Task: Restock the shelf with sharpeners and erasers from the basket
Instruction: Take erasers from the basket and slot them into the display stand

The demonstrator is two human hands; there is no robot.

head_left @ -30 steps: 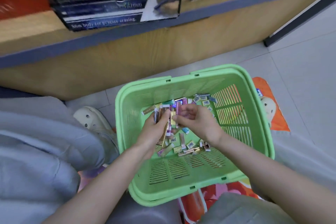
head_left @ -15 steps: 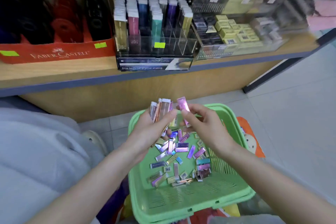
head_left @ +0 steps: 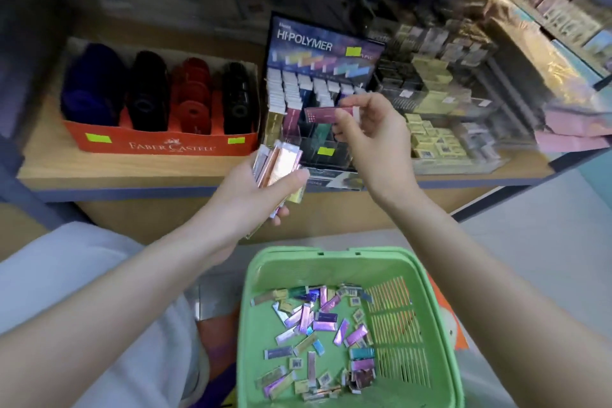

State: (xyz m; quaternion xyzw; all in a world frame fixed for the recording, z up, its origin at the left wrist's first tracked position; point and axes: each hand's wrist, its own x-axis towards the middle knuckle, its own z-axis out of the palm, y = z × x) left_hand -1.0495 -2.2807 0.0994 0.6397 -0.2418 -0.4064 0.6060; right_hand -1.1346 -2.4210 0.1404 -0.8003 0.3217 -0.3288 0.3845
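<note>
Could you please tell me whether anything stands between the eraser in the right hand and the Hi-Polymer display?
Nothing visible does. The right hand pinches the eraser directly before the Hi-Polymer display; the left hand, gripping a bundle of erasers, sits lower left.

I see a wooden shelf with a blue-grey front edge. Beneath the shelf stands a plain wooden base panel. Below and right of the shelf spreads pale tiled floor (grout lines faint). Above the shelf, everything looks dim.
</note>
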